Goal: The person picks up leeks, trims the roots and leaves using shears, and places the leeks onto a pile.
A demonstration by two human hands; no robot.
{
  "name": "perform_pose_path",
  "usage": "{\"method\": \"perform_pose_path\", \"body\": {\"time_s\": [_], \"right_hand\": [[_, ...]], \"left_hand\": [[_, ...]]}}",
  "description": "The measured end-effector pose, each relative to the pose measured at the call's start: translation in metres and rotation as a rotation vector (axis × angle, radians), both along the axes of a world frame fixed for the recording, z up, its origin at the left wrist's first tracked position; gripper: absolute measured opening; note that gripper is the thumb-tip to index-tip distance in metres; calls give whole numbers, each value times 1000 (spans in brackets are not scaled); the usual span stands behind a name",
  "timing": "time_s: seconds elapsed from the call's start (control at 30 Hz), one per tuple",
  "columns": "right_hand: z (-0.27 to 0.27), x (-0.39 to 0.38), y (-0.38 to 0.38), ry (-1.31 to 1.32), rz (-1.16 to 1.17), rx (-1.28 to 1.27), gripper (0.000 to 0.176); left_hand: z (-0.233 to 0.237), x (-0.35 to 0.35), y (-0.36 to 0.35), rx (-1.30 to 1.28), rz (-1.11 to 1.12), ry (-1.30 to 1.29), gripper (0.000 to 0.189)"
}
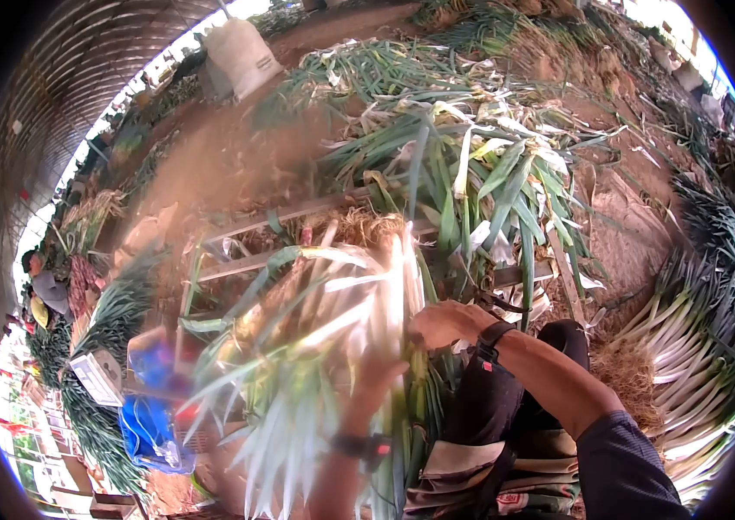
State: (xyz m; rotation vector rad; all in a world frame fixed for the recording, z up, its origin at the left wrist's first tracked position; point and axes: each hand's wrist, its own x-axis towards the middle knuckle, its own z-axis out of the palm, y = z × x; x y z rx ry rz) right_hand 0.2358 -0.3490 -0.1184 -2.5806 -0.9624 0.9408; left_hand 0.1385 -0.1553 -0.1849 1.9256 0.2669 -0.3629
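Long green onions point(354, 316) with white stalks and brown roots lie across a low wooden frame in front of me. My left hand point(376, 373) is over their stalks and leaves, smeared by motion, so its fingers do not show clearly. Beside it on the right, my right hand point(450, 325) is closed, its curled fingers against an upright green onion stalk point(398, 277). Whether it grips one stalk or more is hidden. Blurred leaves point(289, 433) fan out below and left of my left hand.
A heap of green onion leaves point(489, 173) spreads beyond the wooden slats point(276, 212). Cleaned-looking onions point(688, 347) lie in a row at right. At left are a blue bag point(150, 429), a white box point(97, 379) and more onions. A white sack point(241, 59) stands far off.
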Motion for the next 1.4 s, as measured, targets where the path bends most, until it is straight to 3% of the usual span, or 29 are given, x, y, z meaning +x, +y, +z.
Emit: {"method": "perform_pose_path", "body": {"time_s": [0.2, 0.33, 0.43, 0.5, 0.57, 0.6, 0.77, 0.93, 1.13, 1.23, 1.37, 1.4], "right_hand": [[-2, -2, -1, -22, 11, -25, 24], [-27, 0, 1, -15, -24, 88, 25], [-14, 2, 4, 2, -123, 135, 29], [-5, -1, 2, 50, -265, 268, 31], [-4, -3, 0, 54, -417, 332, 33], [-6, -3, -1, 33, -495, 327, 33], [-21, -4, -14, 140, -671, 466, 33], [-43, -6, -10, 349, -678, 469, 35], [-47, -12, 3, 72, -560, 454, 20], [-43, -14, 14, -223, -366, 186, 20], [-44, -18, 26, -252, -451, 137, 21], [-43, -22, 26, -239, -496, 173, 22]], "left_hand": [[-22, 3, -5, 4, 67, 19, 57], [-23, 3, 3, 410, 79, 140, 64], [-8, -18, 35, -169, 93, -143, 63], [4, -20, 41, -165, 100, -212, 46], [44, -28, 33, -192, 167, -231, 32], [50, -31, 43, -49, 45, -273, 56], [70, -51, 43, -220, 249, -95, 54], [77, -65, 56, -241, 157, -101, 60], [112, -77, 57, -244, 78, -106, 54], [115, -80, 58, -183, 71, -47, 54], [107, -87, 52, -250, 118, -92, 56], [107, -87, 50, -168, 115, -87, 57]]}}
